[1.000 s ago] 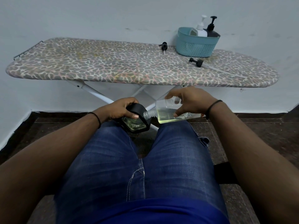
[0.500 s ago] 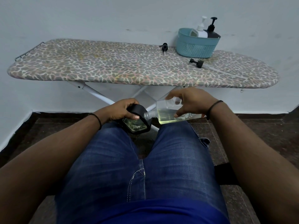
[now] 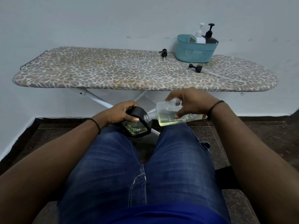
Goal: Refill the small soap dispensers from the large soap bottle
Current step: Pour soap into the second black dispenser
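1. Right hand (image 3: 192, 104) fingers wrap the clear large soap bottle (image 3: 171, 116), tipped almost flat; left hand (image 3: 120, 113) grips the black-framed small dispenser (image 3: 136, 125) above the lap, nothing under them.
2. Mouths barely meet, so I'd guess slippery yellowish soap dribbles onto the jeans (image 3: 137, 175).
3. Loose pump heads (image 3: 195, 68) lie by the ironing board's far right edge.

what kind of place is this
Probably a room in a home: a leopard-print ironing board stands against a plain white wall on dark floor tiles, with a teal plastic basket of pump bottles on it.
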